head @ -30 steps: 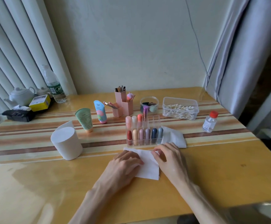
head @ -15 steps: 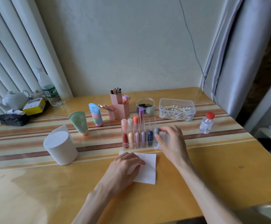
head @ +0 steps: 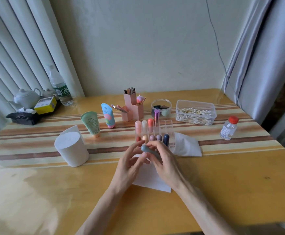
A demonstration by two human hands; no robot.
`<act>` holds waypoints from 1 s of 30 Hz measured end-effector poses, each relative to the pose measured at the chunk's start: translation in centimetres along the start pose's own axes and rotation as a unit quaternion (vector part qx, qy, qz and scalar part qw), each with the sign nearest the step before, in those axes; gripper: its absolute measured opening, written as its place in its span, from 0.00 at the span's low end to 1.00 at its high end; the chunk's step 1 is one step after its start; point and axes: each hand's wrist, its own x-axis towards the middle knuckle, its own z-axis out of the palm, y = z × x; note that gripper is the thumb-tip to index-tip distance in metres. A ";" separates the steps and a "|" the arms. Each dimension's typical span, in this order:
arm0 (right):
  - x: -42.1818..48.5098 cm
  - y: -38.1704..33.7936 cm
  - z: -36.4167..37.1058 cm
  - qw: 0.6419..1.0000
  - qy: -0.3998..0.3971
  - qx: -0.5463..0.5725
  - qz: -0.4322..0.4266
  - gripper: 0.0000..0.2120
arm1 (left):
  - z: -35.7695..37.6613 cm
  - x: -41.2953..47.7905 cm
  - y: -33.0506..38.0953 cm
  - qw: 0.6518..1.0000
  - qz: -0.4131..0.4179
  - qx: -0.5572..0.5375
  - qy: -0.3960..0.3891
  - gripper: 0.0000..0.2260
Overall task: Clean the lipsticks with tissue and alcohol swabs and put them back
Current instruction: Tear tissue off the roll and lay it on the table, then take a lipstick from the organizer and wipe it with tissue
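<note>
Nine lipsticks (head: pixel 166 139) stand in one clear organizer (head: pixel 167 125); one grey-blue lipstick (head: pixel 149 150) is out. Also on the surface (head: pixel 223 184): two tissues (head: pixel 187 146), two squeeze tubes (head: pixel 90 123), two bottles (head: pixel 61 89), one tissue roll (head: pixel 71 148), one swab box (head: pixel 196 112).

Pale plaster wall (head: pixel 146 48) at 12 o'clock, matte, faintly marked. White vertical blinds (head: pixel 19 56) at 10 o'clock. Grey curtain (head: pixel 260 65) in folds at 2 o'clock. A thin cable (head: pixel 214 36) runs down the wall at 1 o'clock. Glossy yellow wooden table (head: pixel 53 192) fills the lower field, with a brown-and-cream striped band (head: pixel 28 145) running 9 to 3 o'clock. Soft daylight; a pale sheen on the tabletop at 8 o'clock.
</note>
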 end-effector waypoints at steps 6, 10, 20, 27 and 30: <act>-0.8 1.2 0.5 1.000 0.009 0.002 0.009 0.14 | 0.0 -0.1 -1.0 0.997 -0.004 0.007 0.078 0.10; -0.9 1.6 0.3 0.999 0.018 0.020 0.045 0.14 | -0.2 -0.3 -1.0 0.992 -0.005 0.025 0.126 0.09; -0.8 2.7 0.3 0.988 0.021 0.113 0.106 0.09 | -3.2 -0.3 -2.1 0.950 0.033 0.191 0.246 0.11; -0.4 2.5 0.2 0.986 0.025 0.143 0.086 0.11 | -6.2 -0.2 -4.2 0.861 0.067 0.483 0.145 0.24; -0.5 2.7 0.4 0.987 0.027 0.133 0.090 0.14 | -6.4 -0.1 -4.7 0.867 0.051 0.480 0.125 0.32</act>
